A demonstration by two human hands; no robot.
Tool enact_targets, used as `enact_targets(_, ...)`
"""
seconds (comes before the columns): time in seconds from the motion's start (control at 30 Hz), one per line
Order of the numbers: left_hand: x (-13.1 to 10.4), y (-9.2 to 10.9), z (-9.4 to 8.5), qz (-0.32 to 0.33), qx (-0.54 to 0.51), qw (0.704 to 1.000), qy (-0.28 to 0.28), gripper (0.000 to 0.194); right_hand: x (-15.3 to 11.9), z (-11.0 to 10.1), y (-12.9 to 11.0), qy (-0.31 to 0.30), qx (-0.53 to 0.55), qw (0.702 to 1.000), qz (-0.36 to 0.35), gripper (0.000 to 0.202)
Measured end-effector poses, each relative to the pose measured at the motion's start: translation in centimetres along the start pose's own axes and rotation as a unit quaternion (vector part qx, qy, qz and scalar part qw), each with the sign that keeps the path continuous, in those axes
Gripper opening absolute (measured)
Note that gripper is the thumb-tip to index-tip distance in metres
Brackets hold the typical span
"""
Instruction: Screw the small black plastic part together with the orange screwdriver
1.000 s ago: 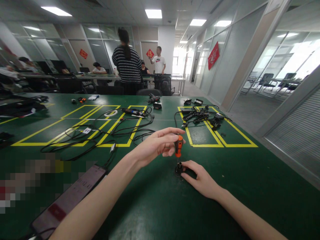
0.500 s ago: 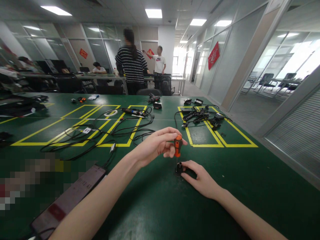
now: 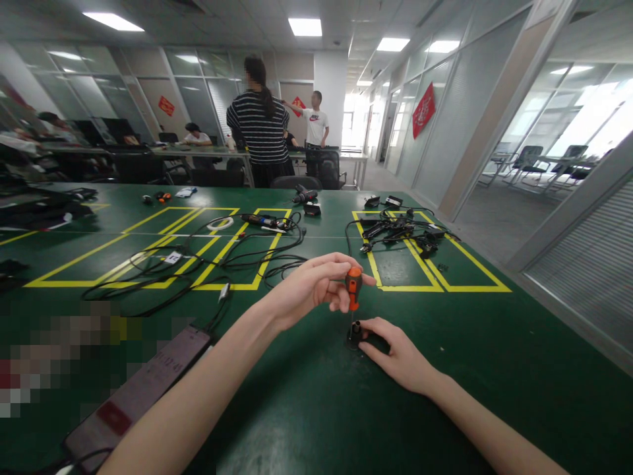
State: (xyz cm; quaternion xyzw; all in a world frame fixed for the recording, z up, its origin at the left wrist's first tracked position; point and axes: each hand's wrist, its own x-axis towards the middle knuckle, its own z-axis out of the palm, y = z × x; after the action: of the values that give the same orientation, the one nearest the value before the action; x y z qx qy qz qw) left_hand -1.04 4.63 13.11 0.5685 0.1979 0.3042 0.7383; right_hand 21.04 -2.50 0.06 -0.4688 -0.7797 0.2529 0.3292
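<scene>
Clock positions are read from the black part (image 3: 352,338), with 12 o'clock facing away from the wearer.

Left hand (image 3: 321,288): fingers curled closely about the orange-and-black screwdriver (image 3: 353,285), 1 finger extending past the handle at 3 o'clock. The screwdriver stands nearly upright, its thin shaft pointing down to the black part; whether the tip is seated cannot be determined.

Right hand (image 3: 398,353): thumb and forefinger narrowly spaced, gripping the black part from its 3 o'clock side. The black part rests on the green table (image 3: 469,402).

Surface: yellow tape marks out bays on the table. A heap of black tools and cables (image 3: 390,231) lies at 1 o'clock; a power drill (image 3: 305,194) at 11 o'clock; looped black cable with a white tag (image 3: 173,258) at 10 o'clock. A phone (image 3: 143,389) lies between 8 and 9 o'clock, partly covered by the left forearm.

Room: at 11 o'clock, 1 person in a striped top (image 3: 260,128) stands beyond the table, near 1 person in a white shirt (image 3: 315,126) with an arm extended. A red hanging (image 3: 424,112) is fixed to the glass partition (image 3: 457,105) at 1 o'clock.
</scene>
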Motion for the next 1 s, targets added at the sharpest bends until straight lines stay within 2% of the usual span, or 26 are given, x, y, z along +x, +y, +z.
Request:
enact_targets(0.23,-0.2,0.1,0.4,0.004,0.041,0.999,0.026,0.041,0.0,0.1,0.1,-0.001,0.001,1.0,0.001,0.027)
enact_targets(0.33,-0.2,0.2,0.5,0.015,0.096,0.995,0.03,0.033,0.1,0.0,0.0,-0.005,0.002,1.0,0.005,0.027)
enact_targets(0.43,-0.3,0.4,0.9,0.063,0.21,0.973,0.079,0.028,0.0,0.0,0.0,-0.009,0.003,1.0,0.009,0.027)
enact_targets(0.5,-0.3,0.6,1.2,0.118,0.313,0.933,0.133,0.027,0.0,0.1,0.0,-0.008,0.003,1.0,0.009,0.027)
enact_targets(0.57,-0.2,0.9,1.7,0.153,0.424,0.877,0.169,0.023,-0.1,0.1,0.1,-0.009,0.003,1.0,0.007,0.027)
enact_targets(0.67,0.2,1.3,2.1,0.178,0.57,0.783,0.173,0.013,-0.1,0.1,0.4,-0.011,-0.001,1.0,0.009,0.026)
enact_targets(0.73,0.7,1.4,2.2,0.2,0.647,0.718,0.161,0.024,0.0,0.1,0.5,-0.012,-0.003,1.0,0.011,0.026)
enact_targets(0.8,1.2,1.5,2.4,0.206,0.696,0.672,0.145,0.037,0.0,0.1,0.5,-0.011,-0.004,1.0,0.011,0.026)
enact_targets(0.9,1.8,1.7,2.7,0.211,0.721,0.65,0.115,0.037,-0.1,0.2,0.5,-0.007,-0.003,1.0,0.015,0.025)
enact_targets(1.0,1.8,2.0,3.4,0.224,0.725,0.648,0.059,0.016,-0.1,0.2,0.4,-0.003,0.001,1.0,0.02,0.025)
